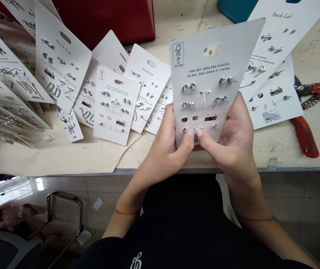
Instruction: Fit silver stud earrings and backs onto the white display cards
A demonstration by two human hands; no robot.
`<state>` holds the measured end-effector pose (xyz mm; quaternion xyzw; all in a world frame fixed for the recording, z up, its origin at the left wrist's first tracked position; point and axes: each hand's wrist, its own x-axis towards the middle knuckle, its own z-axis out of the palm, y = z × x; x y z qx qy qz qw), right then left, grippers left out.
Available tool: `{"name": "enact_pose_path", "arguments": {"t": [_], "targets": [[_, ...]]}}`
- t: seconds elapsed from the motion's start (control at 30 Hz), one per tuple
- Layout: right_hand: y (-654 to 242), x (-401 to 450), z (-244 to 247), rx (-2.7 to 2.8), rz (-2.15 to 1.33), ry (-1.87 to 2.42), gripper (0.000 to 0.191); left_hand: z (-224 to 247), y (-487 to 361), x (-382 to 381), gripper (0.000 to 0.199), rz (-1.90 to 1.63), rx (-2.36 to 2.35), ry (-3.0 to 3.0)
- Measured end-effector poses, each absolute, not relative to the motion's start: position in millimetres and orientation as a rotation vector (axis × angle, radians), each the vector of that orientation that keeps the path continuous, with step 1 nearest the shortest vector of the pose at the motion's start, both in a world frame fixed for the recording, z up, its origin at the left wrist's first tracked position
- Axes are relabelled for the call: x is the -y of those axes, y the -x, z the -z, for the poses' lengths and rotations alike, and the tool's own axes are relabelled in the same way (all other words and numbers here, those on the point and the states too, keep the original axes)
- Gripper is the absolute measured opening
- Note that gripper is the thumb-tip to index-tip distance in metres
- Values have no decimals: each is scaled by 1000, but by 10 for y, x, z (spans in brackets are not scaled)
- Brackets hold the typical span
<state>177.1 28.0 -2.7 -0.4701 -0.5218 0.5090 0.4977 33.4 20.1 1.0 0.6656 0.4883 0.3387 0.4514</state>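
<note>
A white earring card [196,95] is held up in front of me, its printed back facing me with several silver earring backs poking through. My left hand [168,144] grips its lower left edge, the thumb pressed near the bottom row of posts. On the lower right, my right hand [235,138] holds the same card, its thumb tip close to the left thumb. The fingers behind the card are partly hidden. To the left lies another earring card [113,140], also back side up, overlapping a front-facing card [145,80].
More earring cards [61,56] lean in a crowded group at the left. Two cards [277,108] overlap at the right beside red-handled pliers [305,138]. A red box [115,18] and a teal object [235,9] stand behind. The table's front edge [126,172] is near my body.
</note>
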Motion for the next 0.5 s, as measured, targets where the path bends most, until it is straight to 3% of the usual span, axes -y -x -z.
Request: {"name": "enact_pose_path", "arguments": {"t": [0.17, 0.3, 0.37, 0.43, 0.5], "targets": [[-1966, -280, -87, 1228, -1074, 1156, 48, 25, -341, -263, 34, -966, -1147, -1751], [-2196, -294, -173, 1207, -883, 1104, 59, 34, -332, -308, 26, -1367, -1282, -1705], [-2311, -284, -172, 1223, -869, 1128, 60, 21, -289, -330, 32, -1475, -1326, -1750], [-2419, -256, -142, 1223, -892, 1157, 59, 15, -228, -352, 36, -1386, -1356, -1897], [-2514, -213, -94, 1213, -912, 1159, 60, 32, -172, -377, 28, -1181, -1481, -2100]]}}
